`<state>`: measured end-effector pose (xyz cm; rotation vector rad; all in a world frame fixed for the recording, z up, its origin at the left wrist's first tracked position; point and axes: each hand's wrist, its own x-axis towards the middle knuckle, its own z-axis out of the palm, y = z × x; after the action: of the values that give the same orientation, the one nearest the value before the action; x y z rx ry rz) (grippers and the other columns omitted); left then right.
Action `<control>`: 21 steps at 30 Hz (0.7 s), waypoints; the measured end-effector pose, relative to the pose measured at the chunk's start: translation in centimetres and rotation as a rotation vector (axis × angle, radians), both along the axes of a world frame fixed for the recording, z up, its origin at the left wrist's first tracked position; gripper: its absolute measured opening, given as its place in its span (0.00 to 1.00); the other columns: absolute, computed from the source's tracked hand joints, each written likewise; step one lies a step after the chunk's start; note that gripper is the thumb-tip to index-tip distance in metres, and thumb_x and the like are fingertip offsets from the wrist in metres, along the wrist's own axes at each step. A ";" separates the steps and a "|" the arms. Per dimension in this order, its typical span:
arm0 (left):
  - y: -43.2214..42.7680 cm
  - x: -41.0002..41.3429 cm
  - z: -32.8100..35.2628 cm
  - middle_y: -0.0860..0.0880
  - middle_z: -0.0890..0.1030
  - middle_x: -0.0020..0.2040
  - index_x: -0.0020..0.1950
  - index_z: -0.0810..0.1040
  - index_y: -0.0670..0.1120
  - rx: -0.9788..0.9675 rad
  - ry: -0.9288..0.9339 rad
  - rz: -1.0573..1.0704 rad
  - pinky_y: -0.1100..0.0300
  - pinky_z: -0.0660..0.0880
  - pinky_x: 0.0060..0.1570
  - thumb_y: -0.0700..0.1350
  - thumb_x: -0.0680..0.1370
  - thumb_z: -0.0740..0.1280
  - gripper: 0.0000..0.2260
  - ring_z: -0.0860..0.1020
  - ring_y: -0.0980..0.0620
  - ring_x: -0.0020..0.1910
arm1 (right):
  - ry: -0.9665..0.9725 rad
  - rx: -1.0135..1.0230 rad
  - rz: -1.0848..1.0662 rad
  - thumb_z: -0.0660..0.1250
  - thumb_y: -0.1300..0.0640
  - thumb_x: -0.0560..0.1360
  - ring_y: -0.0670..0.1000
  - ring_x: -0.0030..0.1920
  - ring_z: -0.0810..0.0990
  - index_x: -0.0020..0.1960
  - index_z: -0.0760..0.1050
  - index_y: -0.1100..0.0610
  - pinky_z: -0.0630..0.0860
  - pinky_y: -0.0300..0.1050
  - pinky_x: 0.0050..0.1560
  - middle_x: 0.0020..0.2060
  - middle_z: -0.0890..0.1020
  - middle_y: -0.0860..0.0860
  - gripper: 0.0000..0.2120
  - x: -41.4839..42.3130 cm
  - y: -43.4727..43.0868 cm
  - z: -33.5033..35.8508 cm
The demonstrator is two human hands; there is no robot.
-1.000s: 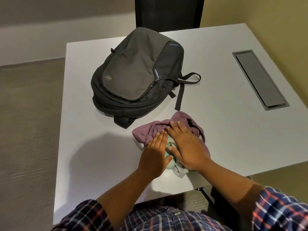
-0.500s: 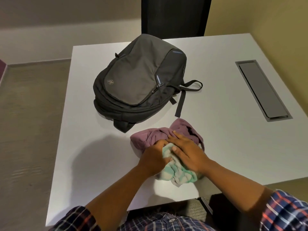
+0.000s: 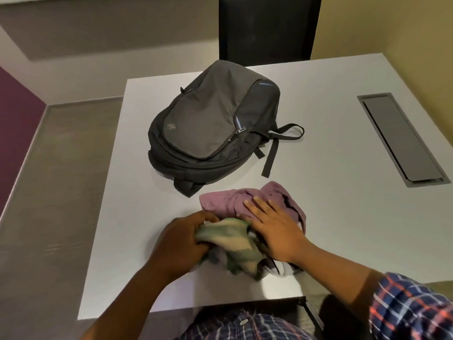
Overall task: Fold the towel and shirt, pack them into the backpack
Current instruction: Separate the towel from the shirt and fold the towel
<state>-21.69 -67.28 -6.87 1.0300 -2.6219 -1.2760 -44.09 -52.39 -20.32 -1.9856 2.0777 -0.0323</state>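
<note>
Left hand (image 3: pixel 180 239): fist closed on green-striped towel (image 3: pixel 232 244). Right hand (image 3: pixel 274 229): flat, fingers spread, pressing mauve shirt (image 3: pixel 220 201). Beyond both: zipped grey backpack (image 3: pixel 210 126).

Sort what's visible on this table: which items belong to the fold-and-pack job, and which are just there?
Job items: green and cream towel gripped by the left hand; purple shirt under the flat right hand; grey backpack, zipped.

Just there: grey cable hatch set into the white table; dark chair behind.

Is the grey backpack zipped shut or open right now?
Looks shut: the grey fabric backpack lies flat on the white table, front zipper closed, no opening visible.
</note>
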 end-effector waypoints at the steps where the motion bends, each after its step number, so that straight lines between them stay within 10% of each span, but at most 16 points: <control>1: 0.2 0.0 0.0 0.62 0.81 0.41 0.49 0.75 0.65 -0.019 0.001 0.006 0.61 0.79 0.42 0.48 0.70 0.72 0.14 0.80 0.59 0.40 | 0.021 0.015 0.022 0.60 0.48 0.76 0.54 0.79 0.45 0.77 0.55 0.41 0.45 0.57 0.77 0.79 0.47 0.49 0.31 0.2 -0.1 -0.4; 8: 1.5 0.2 0.8 0.58 0.84 0.43 0.51 0.79 0.60 -0.048 -0.038 0.050 0.53 0.81 0.43 0.43 0.68 0.77 0.17 0.81 0.56 0.41 | 0.113 0.092 -0.160 0.58 0.51 0.79 0.55 0.79 0.50 0.77 0.55 0.43 0.42 0.57 0.76 0.79 0.49 0.51 0.29 -1.3 2.3 -2.0; 21: 1.6 -1.8 4.3 0.58 0.83 0.44 0.45 0.82 0.50 -0.027 0.199 0.193 0.68 0.76 0.38 0.33 0.68 0.70 0.14 0.81 0.60 0.41 | 0.223 0.221 -0.437 0.50 0.44 0.78 0.59 0.76 0.61 0.77 0.60 0.44 0.50 0.62 0.73 0.78 0.58 0.52 0.27 -12.2 11.4 -1.2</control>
<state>-23.52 -65.65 -2.53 1.0614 -2.3249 -1.2267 -56.27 -41.00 -21.57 -1.4369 2.4933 0.3328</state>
